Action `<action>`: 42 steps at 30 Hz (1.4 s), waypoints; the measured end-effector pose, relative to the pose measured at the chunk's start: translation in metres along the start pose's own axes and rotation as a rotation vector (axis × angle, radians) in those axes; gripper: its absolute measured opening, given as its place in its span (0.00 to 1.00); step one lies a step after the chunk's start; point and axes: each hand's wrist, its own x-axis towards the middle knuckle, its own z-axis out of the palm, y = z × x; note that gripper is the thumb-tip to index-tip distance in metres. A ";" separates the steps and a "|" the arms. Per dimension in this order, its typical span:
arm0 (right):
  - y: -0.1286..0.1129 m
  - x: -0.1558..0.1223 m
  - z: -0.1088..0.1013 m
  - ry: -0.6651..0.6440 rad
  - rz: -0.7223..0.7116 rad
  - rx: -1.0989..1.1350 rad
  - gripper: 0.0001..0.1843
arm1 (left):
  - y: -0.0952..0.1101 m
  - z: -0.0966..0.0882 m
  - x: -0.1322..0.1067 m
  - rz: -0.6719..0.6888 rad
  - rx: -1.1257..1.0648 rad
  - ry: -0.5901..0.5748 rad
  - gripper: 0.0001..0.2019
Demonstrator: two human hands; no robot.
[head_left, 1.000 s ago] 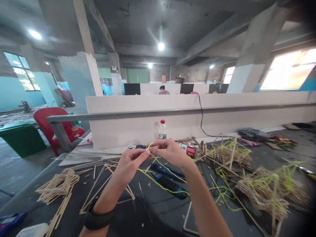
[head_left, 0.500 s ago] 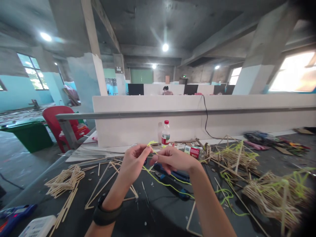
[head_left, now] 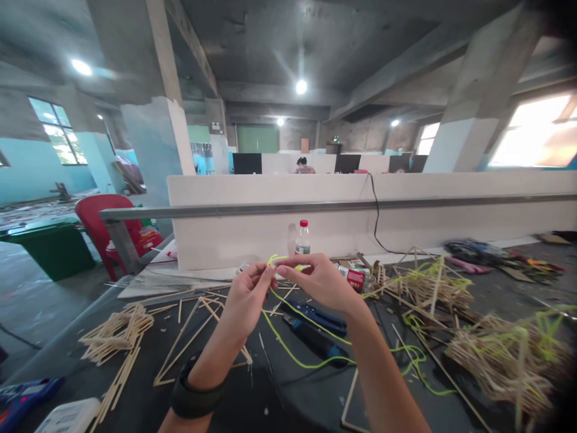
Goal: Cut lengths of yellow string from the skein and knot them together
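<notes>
Yellow-green string (head_left: 293, 359) runs from my fingertips down over the dark table and off to the right. My left hand (head_left: 250, 291) pinches it, with a small loop sticking up above the fingers. Thumb and forefinger of my right hand (head_left: 318, 279) are closed on the string too, right against the left fingertips. Whether a knot lies between them is hidden. Below the hands lie a blue-handled tool (head_left: 315, 316) and a dark cutter-like tool (head_left: 318, 343). Thin wooden sticks glued into a frame (head_left: 178, 343) lie left of my left forearm.
Stacked stick frames (head_left: 119, 331) lie at left; bigger piles of sticks with string (head_left: 500, 361) lie at right. A red-capped bottle (head_left: 303, 237) stands by the white partition (head_left: 234, 234), near a bottle on its side (head_left: 355, 278). A person (head_left: 304, 166) sits beyond.
My right hand has risen slightly and its fingertips have come up to meet the left ones. The string below now hangs in a wider curve, and the tools show more.
</notes>
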 end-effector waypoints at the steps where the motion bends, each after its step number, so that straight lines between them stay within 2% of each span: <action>1: 0.001 0.001 0.001 0.015 -0.014 0.021 0.17 | 0.000 0.000 -0.001 0.008 0.022 -0.019 0.17; 6: 0.006 0.005 0.006 0.037 -0.064 0.125 0.15 | 0.000 0.002 -0.003 0.047 0.085 -0.086 0.17; 11: 0.004 0.002 0.006 -0.051 -0.050 0.119 0.15 | -0.004 -0.001 -0.002 0.057 0.160 -0.089 0.16; 15: -0.002 0.001 0.007 -0.064 -0.033 0.092 0.16 | -0.006 -0.003 -0.002 0.060 0.213 -0.093 0.14; 20: -0.006 0.001 0.007 -0.025 -0.009 0.031 0.17 | 0.000 -0.009 -0.002 0.117 0.089 -0.053 0.17; 25: -0.007 0.000 0.009 -0.102 -0.026 -0.014 0.18 | 0.006 -0.015 -0.001 -0.013 -0.007 -0.044 0.19; 30: -0.009 -0.001 0.014 -0.156 -0.055 -0.082 0.20 | 0.004 -0.010 0.000 0.029 -0.088 0.047 0.16; 37: -0.010 -0.003 0.014 -0.198 -0.039 -0.038 0.20 | 0.002 -0.009 0.002 0.041 -0.210 0.104 0.11; 42: -0.003 -0.003 0.009 -0.153 -0.025 -0.003 0.21 | 0.001 -0.013 0.005 0.026 -0.295 0.180 0.13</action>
